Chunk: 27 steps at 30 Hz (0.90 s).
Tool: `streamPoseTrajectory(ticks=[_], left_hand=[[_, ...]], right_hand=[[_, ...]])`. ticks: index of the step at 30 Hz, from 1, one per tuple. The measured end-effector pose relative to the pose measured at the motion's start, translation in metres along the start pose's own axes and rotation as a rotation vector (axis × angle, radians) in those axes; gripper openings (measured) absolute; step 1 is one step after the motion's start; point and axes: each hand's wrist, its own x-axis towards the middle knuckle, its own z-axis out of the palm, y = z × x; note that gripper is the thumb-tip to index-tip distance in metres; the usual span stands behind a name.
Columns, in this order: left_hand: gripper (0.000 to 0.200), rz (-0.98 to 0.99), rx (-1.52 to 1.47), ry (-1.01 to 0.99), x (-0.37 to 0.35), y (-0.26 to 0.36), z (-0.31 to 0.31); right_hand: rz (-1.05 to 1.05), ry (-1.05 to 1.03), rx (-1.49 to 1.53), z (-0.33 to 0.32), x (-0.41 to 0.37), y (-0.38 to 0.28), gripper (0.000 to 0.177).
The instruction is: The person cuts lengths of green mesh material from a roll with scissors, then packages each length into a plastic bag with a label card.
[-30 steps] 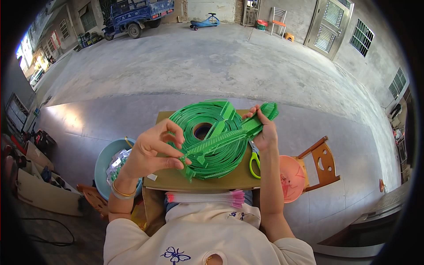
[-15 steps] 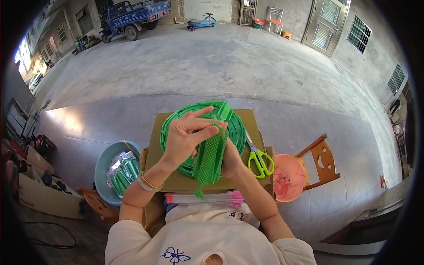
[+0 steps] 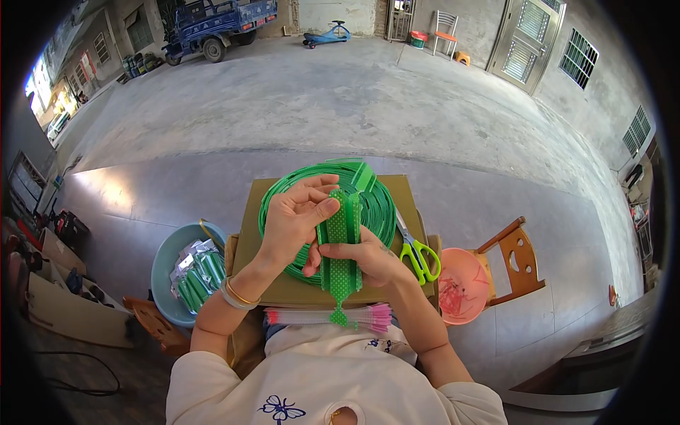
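Note:
A folded stack of green polka-dot ribbon [image 3: 341, 230] stands upright in front of me, its notched tail hanging towards my lap. My left hand [image 3: 297, 216] pinches its upper end between thumb and fingers. Lower down, my right hand [image 3: 372, 258] wraps round it from the right, thumb across the front. Behind both hands lies a large coil of green ribbon [image 3: 382, 205] on a brown box [image 3: 251, 244]. Scissors with lime-green handles [image 3: 419, 258] rest at the box's right edge. A bundle of clear strips with pink ends [image 3: 287, 316] lies across my lap.
On the left, a blue basin [image 3: 164, 258] holds green and silvery packets. An orange basin [image 3: 464, 262] with pinkish scraps sits on the right by a wooden chair [image 3: 520, 258]. Farther off are a blue truck [image 3: 219, 21] and a blue ride-on toy [image 3: 326, 37].
My right hand has moved to the front of the ribbon stack, with its thumb now across it. The stack has turned more upright and shifted slightly right.

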Motion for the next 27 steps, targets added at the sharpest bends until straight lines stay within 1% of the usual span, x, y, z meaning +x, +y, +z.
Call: streamPoseTrajectory(ticks=[2,5,8,11,14,17,20,23,26,27], left_hand=[[0.013,-0.089,0.011,-0.036,-0.001,0.003,-0.005],[0.011,-0.166,-0.072,-0.145,0.003,0.004,-0.011],[0.016,-0.245,-0.169,-0.186,0.004,0.013,-0.011],[0.020,-0.339,-0.188,-0.204,0.004,0.022,-0.014],[0.024,-0.238,-0.127,-0.218,0.004,0.019,-0.015],[0.029,-0.247,-0.080,-0.199,0.003,0.014,-0.017],[0.035,-0.222,-0.036,-0.211,0.005,0.006,-0.021],[0.037,-0.201,-0.002,-0.290,0.012,0.000,-0.028],[0.053,-0.441,-0.004,-0.245,0.020,-0.012,-0.043],[0.057,-0.578,-0.039,-0.263,0.024,-0.015,-0.047]], right_hand=[[0.018,0.004,-0.045,0.004,-0.005,-0.006,0.015],[0.016,-0.129,-0.055,-0.008,0.000,0.002,0.017],[0.037,-0.194,-0.050,-0.017,0.000,0.007,0.019],[0.041,-0.203,-0.195,-0.019,-0.002,0.006,0.019],[0.046,-0.185,-0.160,-0.021,-0.003,0.007,0.019],[0.046,-0.166,-0.221,-0.024,-0.004,0.008,0.020],[0.004,-0.005,-0.507,-0.026,-0.002,0.010,0.016],[-0.345,0.175,-1.030,-0.036,0.002,0.023,0.020],[-0.615,0.467,-1.629,-0.049,0.010,0.041,0.034],[-0.602,0.503,-1.718,-0.047,0.012,0.040,0.031]])
